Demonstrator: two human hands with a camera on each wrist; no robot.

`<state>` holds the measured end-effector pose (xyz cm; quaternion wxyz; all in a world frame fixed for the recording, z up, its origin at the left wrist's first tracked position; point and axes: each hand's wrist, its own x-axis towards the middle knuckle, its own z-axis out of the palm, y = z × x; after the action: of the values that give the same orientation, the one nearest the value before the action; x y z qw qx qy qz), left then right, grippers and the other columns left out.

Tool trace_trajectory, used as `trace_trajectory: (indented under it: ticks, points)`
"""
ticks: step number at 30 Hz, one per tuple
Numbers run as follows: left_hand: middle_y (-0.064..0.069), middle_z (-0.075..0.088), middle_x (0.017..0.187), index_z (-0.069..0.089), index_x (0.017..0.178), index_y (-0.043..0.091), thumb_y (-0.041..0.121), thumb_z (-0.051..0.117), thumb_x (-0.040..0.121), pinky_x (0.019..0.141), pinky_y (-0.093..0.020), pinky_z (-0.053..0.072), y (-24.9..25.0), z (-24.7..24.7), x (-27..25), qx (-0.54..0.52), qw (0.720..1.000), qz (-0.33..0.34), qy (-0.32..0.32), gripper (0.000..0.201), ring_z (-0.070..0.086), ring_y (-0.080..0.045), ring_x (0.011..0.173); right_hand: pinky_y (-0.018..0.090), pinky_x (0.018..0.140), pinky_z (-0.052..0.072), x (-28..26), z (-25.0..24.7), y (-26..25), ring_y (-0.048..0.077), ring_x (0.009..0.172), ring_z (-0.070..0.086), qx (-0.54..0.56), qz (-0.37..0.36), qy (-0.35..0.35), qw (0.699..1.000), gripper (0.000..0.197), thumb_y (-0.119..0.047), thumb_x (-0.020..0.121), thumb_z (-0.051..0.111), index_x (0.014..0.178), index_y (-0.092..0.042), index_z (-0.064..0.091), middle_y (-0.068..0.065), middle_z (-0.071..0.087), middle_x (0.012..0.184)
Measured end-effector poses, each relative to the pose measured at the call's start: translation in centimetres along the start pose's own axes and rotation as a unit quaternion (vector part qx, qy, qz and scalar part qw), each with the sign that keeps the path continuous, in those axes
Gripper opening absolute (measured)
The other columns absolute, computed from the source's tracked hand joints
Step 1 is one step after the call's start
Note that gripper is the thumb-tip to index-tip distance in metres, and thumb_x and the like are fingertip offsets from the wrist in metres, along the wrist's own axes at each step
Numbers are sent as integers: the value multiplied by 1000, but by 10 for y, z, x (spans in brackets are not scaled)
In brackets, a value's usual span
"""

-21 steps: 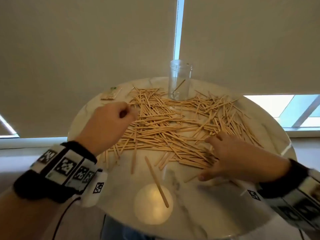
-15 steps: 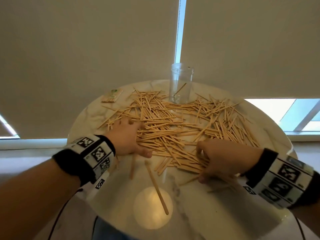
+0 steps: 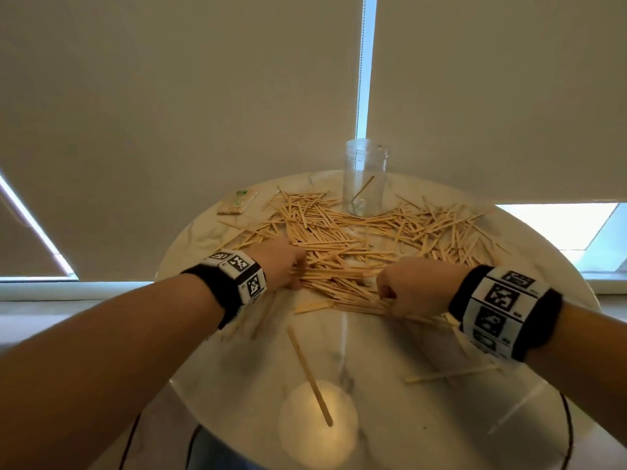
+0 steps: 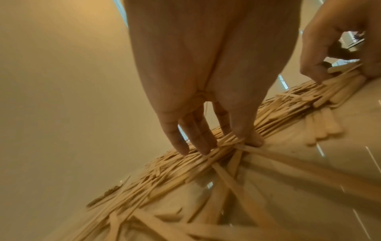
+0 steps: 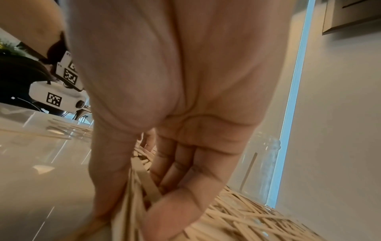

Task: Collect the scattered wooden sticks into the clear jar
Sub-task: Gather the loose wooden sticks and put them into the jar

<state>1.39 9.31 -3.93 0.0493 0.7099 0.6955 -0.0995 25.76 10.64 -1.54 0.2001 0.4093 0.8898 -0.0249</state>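
Dim, warm light; daylight slits beside blinds (image 3: 169, 96) at twelve and three o'clock; table (image 3: 424, 418) glare at six; wrist views blurry.

Left wristband (image 3: 212, 286) and right wristband (image 3: 539, 329): black fabric, each wrapped by a white block (image 3: 242, 271) printed with black-and-white square markers. A white camera housing (image 5: 55, 97), likewise marked, is fixed beneath the left wristband. A thin dark cable (image 3: 130, 432) is hung from each. Forearms, left hand (image 3: 278, 266) and right hand (image 3: 414, 286) are left bare.
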Motion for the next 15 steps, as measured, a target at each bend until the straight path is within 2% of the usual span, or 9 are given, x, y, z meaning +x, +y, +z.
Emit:
trace_trajectory:
  ticks: [2,5,7,9,10,12,13,15]
  points:
    - [-7,50,125,57,127,25,38,68,92,88,-34,48,4,2,4,7,1000,17,9,39,55,-27,109,36,71,51,0,1,-1,25,79,57,-7,5,5,1000,19,-26,93,59,98,-9,65,8,67,94]
    - [-12,45,129,53,127,17,29,60,97,93,-37,47,10,5,8,37,998,30,31,33,50,-28,112,37,74,55,3,0,1,27,78,58,-17,11,21,1000,9,-18,94,52,89,-14,59,6,62,87]
    - [-13,40,135,49,129,13,19,54,97,101,-41,43,15,6,12,60,996,40,45,32,43,-29,120,34,71,53,4,-2,6,26,82,59,2,11,37,999,14,-15,93,51,99,-15,64,6,64,92]
    - [-12,38,138,47,130,13,13,52,96,104,-44,42,17,5,17,60,995,45,62,34,39,-30,125,30,69,44,4,-5,14,22,82,56,24,8,56,998,22,-16,93,52,110,-16,66,4,65,95]
    - [-12,39,138,47,129,13,12,52,96,103,-44,43,17,2,19,53,996,46,63,33,40,-30,125,29,70,43,3,-6,18,21,82,55,31,4,69,997,22,-18,94,53,112,-17,66,3,65,96]
    - [-9,49,131,48,121,17,14,52,97,98,-43,46,17,-5,23,31,996,49,62,25,48,-29,116,31,72,47,2,-10,28,20,83,57,57,6,91,994,15,-23,96,59,108,-18,66,0,66,94]
    - [-8,55,123,47,114,20,16,53,97,92,-43,49,16,-10,25,13,997,46,62,18,54,-28,108,32,72,49,3,-12,35,20,83,59,77,13,102,992,13,-26,95,61,104,-18,67,-1,65,91]
    - [-6,61,106,42,104,24,21,54,99,78,-39,51,16,-19,28,-22,996,37,74,13,58,-25,90,31,64,46,3,-17,49,21,80,60,116,24,135,984,12,-30,94,66,93,-19,65,-1,64,84]
